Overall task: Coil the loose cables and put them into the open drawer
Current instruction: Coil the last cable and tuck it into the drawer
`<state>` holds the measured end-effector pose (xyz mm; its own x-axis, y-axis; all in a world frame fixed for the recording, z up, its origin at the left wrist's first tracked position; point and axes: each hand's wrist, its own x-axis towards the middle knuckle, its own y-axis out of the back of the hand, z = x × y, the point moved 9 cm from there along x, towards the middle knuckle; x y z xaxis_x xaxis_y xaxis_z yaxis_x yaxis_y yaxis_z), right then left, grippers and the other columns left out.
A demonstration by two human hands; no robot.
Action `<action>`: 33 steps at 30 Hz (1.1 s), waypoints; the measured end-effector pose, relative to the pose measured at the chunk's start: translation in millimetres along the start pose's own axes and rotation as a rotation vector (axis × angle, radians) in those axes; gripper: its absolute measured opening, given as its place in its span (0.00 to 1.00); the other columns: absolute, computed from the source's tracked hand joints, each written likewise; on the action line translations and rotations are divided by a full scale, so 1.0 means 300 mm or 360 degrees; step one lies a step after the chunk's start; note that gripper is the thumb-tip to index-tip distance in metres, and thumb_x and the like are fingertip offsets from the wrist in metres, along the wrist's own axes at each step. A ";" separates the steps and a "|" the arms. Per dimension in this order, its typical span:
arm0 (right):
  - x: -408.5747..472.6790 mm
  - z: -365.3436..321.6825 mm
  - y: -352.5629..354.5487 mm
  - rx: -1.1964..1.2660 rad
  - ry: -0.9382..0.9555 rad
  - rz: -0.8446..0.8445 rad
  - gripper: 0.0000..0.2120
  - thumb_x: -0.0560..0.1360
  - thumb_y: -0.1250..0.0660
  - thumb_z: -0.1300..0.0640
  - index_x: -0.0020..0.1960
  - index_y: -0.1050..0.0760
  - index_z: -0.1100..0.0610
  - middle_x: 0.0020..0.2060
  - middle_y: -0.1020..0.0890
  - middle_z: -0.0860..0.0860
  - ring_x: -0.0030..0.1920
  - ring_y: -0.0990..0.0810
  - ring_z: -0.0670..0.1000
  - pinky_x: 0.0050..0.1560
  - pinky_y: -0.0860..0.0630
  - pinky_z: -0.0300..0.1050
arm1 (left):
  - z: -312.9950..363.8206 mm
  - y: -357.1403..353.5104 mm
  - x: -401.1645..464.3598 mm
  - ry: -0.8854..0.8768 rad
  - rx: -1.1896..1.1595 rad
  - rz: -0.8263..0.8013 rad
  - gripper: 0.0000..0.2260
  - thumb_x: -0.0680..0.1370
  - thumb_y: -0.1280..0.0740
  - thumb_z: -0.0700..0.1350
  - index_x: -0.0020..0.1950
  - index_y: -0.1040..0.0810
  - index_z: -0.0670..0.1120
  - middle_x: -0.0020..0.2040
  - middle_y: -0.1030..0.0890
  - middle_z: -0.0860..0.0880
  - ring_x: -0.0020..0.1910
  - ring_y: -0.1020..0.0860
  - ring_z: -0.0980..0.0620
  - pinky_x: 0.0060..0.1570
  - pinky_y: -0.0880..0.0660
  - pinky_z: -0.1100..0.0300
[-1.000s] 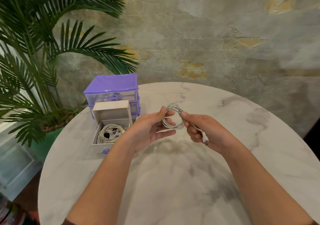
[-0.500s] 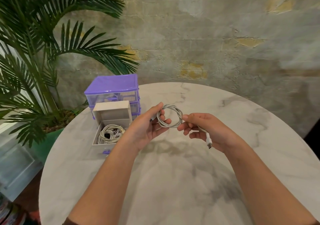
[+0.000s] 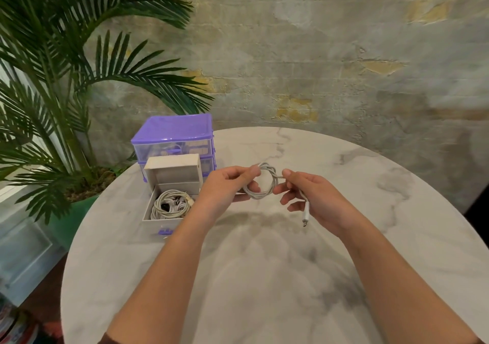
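A white cable (image 3: 265, 182) is wound into a small ring held above the table's middle. My left hand (image 3: 227, 188) grips the ring's left side between thumb and fingers. My right hand (image 3: 308, 195) pinches the ring's right side, and the cable's free end with its plug (image 3: 306, 214) hangs down past that palm. The open drawer (image 3: 162, 218) stands pulled out at the left, with several coiled white cables (image 3: 169, 204) inside.
A purple drawer unit (image 3: 174, 137) stands behind the open drawer at the round marble table's (image 3: 264, 277) left rear edge. A potted palm (image 3: 53, 100) stands beyond the table on the left. A rough wall rises behind.
The ring has tightened and turned between my hands. My right hand has drawn the free end lower, so the plug hangs further down.
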<state>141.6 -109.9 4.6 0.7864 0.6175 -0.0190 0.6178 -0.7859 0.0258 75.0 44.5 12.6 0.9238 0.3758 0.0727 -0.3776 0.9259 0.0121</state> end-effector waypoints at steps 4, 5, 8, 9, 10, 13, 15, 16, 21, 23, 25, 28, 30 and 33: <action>0.001 0.001 0.009 0.0211 -0.0032 -0.0036 0.12 0.81 0.39 0.52 0.40 0.26 0.56 0.46 0.16 0.55 0.38 0.21 0.51 0.41 0.25 0.46 | 0.000 -0.004 -0.002 -0.0028 0.0081 -0.0059 0.08 0.77 0.31 0.46 0.49 0.17 0.44 0.43 0.16 0.47 0.43 0.18 0.57 0.47 0.19 0.62; 0.001 0.001 0.015 0.0242 -0.0037 -0.0032 0.13 0.81 0.39 0.53 0.39 0.27 0.56 0.46 0.16 0.55 0.38 0.21 0.51 0.41 0.25 0.46 | 0.001 -0.010 -0.004 -0.0033 0.0089 -0.0109 0.07 0.78 0.32 0.45 0.50 0.17 0.43 0.45 0.16 0.46 0.44 0.18 0.57 0.49 0.19 0.61; 0.003 0.001 0.020 0.0322 -0.0049 -0.0055 0.14 0.81 0.39 0.54 0.38 0.29 0.57 0.45 0.17 0.55 0.38 0.21 0.51 0.41 0.26 0.45 | 0.007 -0.016 -0.006 -0.0072 0.0111 -0.0165 0.06 0.79 0.34 0.44 0.49 0.18 0.46 0.47 0.16 0.45 0.46 0.19 0.57 0.53 0.21 0.60; 0.003 0.001 0.016 0.0349 -0.0048 -0.0074 0.13 0.81 0.40 0.55 0.38 0.29 0.57 0.44 0.17 0.55 0.39 0.21 0.51 0.41 0.25 0.45 | 0.008 -0.013 -0.004 -0.0081 0.0085 -0.0142 0.06 0.79 0.34 0.44 0.49 0.18 0.46 0.45 0.16 0.47 0.45 0.19 0.58 0.53 0.21 0.60; 0.004 -0.001 0.012 0.0372 -0.0041 -0.0092 0.13 0.81 0.40 0.56 0.39 0.30 0.58 0.43 0.17 0.54 0.39 0.21 0.51 0.41 0.25 0.45 | 0.007 -0.010 -0.001 -0.0080 0.0036 -0.0104 0.06 0.79 0.35 0.44 0.49 0.18 0.46 0.43 0.17 0.48 0.42 0.19 0.59 0.52 0.21 0.60; 0.009 -0.004 0.004 0.0404 0.0013 -0.0135 0.12 0.81 0.41 0.56 0.41 0.28 0.58 0.45 0.17 0.54 0.42 0.20 0.51 0.42 0.24 0.45 | -0.001 0.002 0.006 -0.0058 -0.0107 0.0024 0.06 0.80 0.35 0.43 0.49 0.19 0.45 0.40 0.19 0.50 0.37 0.18 0.60 0.48 0.19 0.59; 0.012 -0.005 0.003 0.0337 0.0068 -0.0159 0.11 0.82 0.41 0.56 0.46 0.24 0.60 0.49 0.16 0.54 0.44 0.20 0.51 0.44 0.24 0.45 | -0.003 0.010 0.008 -0.0061 -0.0187 0.0091 0.06 0.80 0.35 0.44 0.49 0.19 0.45 0.42 0.19 0.50 0.37 0.18 0.58 0.44 0.19 0.60; 0.013 -0.005 0.004 0.0230 0.0099 -0.0158 0.10 0.81 0.40 0.56 0.49 0.22 0.60 0.49 0.16 0.53 0.44 0.20 0.50 0.44 0.24 0.44 | -0.002 0.015 0.008 -0.0072 -0.0226 0.0128 0.05 0.80 0.35 0.44 0.49 0.19 0.46 0.43 0.19 0.50 0.37 0.19 0.57 0.43 0.19 0.61; 0.024 -0.003 0.028 -0.0548 0.0237 0.0012 0.05 0.76 0.30 0.55 0.49 0.16 0.49 0.35 0.20 0.41 0.36 0.28 0.44 0.40 0.28 0.39 | -0.003 0.043 0.010 -0.0095 -0.0321 0.0276 0.04 0.78 0.33 0.44 0.49 0.19 0.46 0.47 0.18 0.50 0.41 0.18 0.51 0.42 0.19 0.61; 0.030 -0.007 0.036 -0.0687 0.0302 0.0116 0.04 0.76 0.30 0.55 0.47 0.17 0.47 0.33 0.24 0.44 0.33 0.29 0.45 0.38 0.28 0.42 | -0.007 0.039 0.010 -0.0082 -0.0294 0.0274 0.05 0.78 0.32 0.44 0.51 0.18 0.45 0.49 0.18 0.48 0.40 0.18 0.50 0.42 0.18 0.60; 0.032 -0.002 0.026 -0.0713 0.0327 0.0171 0.05 0.77 0.32 0.58 0.46 0.20 0.49 0.33 0.23 0.47 0.30 0.27 0.47 0.36 0.25 0.45 | -0.011 0.031 0.009 -0.0074 -0.0278 0.0273 0.06 0.78 0.32 0.44 0.53 0.19 0.44 0.49 0.18 0.48 0.39 0.18 0.51 0.42 0.18 0.60; 0.033 0.012 0.004 -0.0691 0.0303 0.0212 0.04 0.77 0.34 0.61 0.46 0.24 0.53 0.36 0.18 0.51 0.31 0.21 0.49 0.38 0.21 0.49 | -0.023 0.007 0.006 -0.0049 -0.0292 0.0240 0.07 0.78 0.33 0.43 0.54 0.19 0.43 0.52 0.19 0.48 0.38 0.18 0.53 0.40 0.19 0.61; 0.040 0.022 0.013 -0.0648 0.0280 0.0263 0.03 0.77 0.33 0.61 0.46 0.25 0.54 0.37 0.16 0.51 0.32 0.20 0.50 0.39 0.21 0.49 | -0.029 -0.008 0.004 -0.0030 -0.0284 0.0206 0.09 0.79 0.33 0.44 0.56 0.20 0.42 0.53 0.19 0.47 0.37 0.19 0.54 0.40 0.19 0.62; 0.048 0.046 0.028 -0.0427 0.0159 0.0251 0.03 0.80 0.35 0.57 0.51 0.24 0.56 0.43 0.15 0.50 0.35 0.19 0.51 0.40 0.22 0.50 | -0.030 -0.029 0.002 -0.0009 -0.0302 0.0130 0.07 0.79 0.34 0.45 0.54 0.19 0.46 0.50 0.19 0.45 0.34 0.20 0.56 0.40 0.19 0.62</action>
<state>158.1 -108.1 -9.4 0.8601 0.4994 0.1038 0.4558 -0.8439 0.2831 79.5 37.1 3.6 0.8901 0.4502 0.0713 -0.4322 0.8833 -0.1819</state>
